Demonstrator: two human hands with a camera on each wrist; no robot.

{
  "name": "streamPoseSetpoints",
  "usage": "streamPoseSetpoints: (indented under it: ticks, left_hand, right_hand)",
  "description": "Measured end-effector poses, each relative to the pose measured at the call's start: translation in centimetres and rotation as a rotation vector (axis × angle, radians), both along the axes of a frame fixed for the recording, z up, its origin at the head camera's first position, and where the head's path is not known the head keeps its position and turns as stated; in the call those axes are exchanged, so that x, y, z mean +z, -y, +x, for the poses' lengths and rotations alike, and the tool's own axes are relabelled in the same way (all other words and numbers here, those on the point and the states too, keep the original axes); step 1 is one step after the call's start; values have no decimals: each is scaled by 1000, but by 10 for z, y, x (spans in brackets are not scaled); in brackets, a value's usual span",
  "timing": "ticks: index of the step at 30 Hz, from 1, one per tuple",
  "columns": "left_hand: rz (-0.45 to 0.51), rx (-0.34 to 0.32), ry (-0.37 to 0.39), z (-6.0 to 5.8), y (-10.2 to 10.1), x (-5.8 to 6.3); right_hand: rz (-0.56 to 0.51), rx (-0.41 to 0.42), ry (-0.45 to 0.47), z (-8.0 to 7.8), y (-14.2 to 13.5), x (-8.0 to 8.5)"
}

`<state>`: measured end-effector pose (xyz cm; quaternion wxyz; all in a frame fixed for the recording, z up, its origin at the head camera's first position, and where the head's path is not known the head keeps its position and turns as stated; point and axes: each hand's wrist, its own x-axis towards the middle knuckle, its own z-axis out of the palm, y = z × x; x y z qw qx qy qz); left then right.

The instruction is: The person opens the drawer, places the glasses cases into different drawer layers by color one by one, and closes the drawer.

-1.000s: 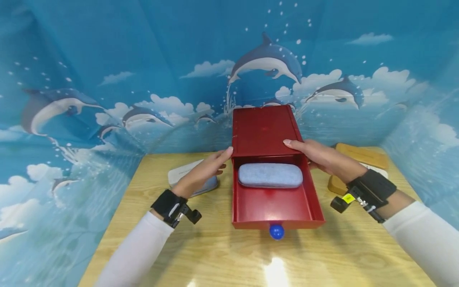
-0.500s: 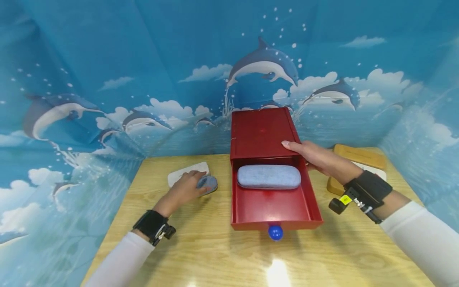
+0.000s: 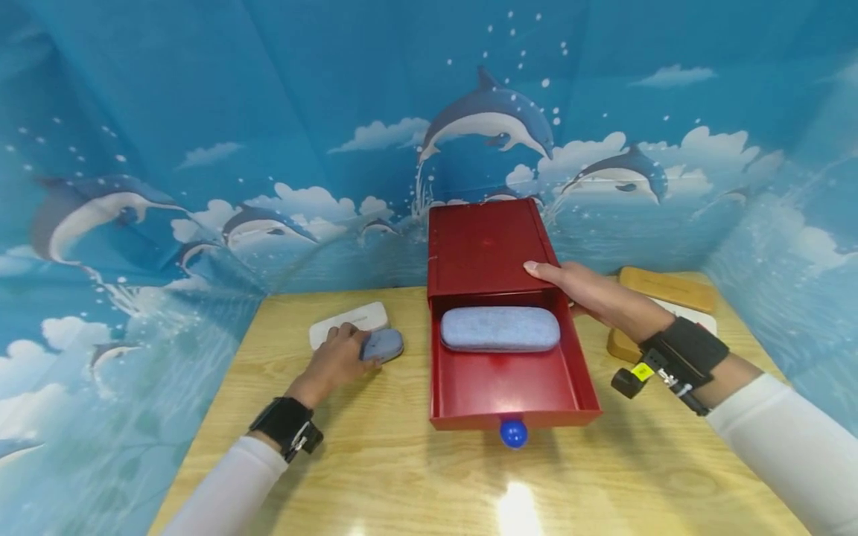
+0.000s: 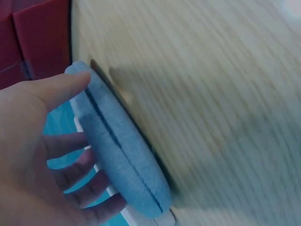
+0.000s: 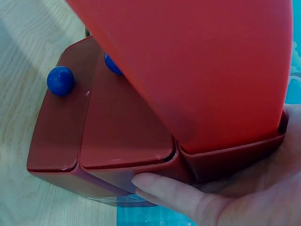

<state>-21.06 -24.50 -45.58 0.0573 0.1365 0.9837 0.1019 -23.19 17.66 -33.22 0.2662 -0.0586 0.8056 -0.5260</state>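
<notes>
On the left of the table, my left hand [image 3: 335, 362] holds a blue-grey glasses case [image 3: 385, 345]. The left wrist view has the thumb on one long side of this case [image 4: 127, 155] and the fingers along the other. In the middle stands a red drawer unit [image 3: 488, 249], its top drawer [image 3: 496, 387] pulled out. A light blue glasses case [image 3: 499, 329] lies crosswise at the back of that drawer. My right hand [image 3: 593, 292] rests on the unit's right edge, thumb on top. Straight fingers lie along its side in the right wrist view.
Behind the left hand lies a white glasses case [image 3: 369, 318]. Beyond the right forearm are a tan case [image 3: 670, 289] and a white one [image 3: 700, 318], partly covered. The drawer's blue knob [image 3: 514, 433] faces forward. Lower drawers [image 5: 61, 122] are closed. A dolphin-print cloth hangs behind.
My left hand has left the drawer unit's left edge, moved left and down to the blue-grey glasses case, and closed round it. The right hand keeps its place on the unit.
</notes>
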Motion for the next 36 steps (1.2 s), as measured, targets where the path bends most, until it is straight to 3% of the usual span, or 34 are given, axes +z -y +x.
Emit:
streamPoseSetpoints:
  ticks: [8,16,24,32,36]
  left_hand:
    - [-83,1,-38,4,-3,-17]
    - [-21,-19,-131,3,-6,-34]
    - [-21,-39,-138,1,-12,-38]
    - [-153,-27,-288,-2,-20,-46]
    - [-145,-3,-323,-2,-23,-49]
  right_hand:
    - [-6,5,-7,1,0,-1]
    - [10,-12,-16,1,1,-3]
    - [7,-5,-22,1,0,-1]
    - [7,-6,-20,0,0,-2]
    - [7,-7,-18,1,-1,-2]
